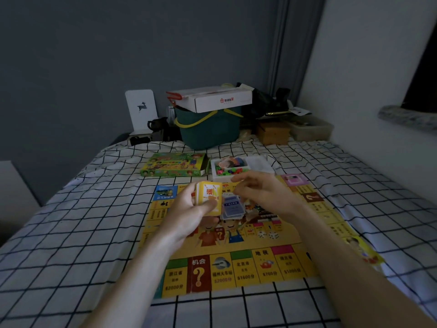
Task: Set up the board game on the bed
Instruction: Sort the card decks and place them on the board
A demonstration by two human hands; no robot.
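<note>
Careful: the left hand [189,209] grips the yellow cards [209,197]; the right hand [257,192] pinches loose blue cards [231,207] that might spill onto the board [248,266].

**Readable print on the board and boxes**

The game board [236,263] carried "机会" above a large "?", "地税" over "$700分", and prices "$2000分" and "$1600分" along its near edge. A white cardboard box [220,100] on the green basket [208,131] showed a red house logo with small, unclear characters.
</note>
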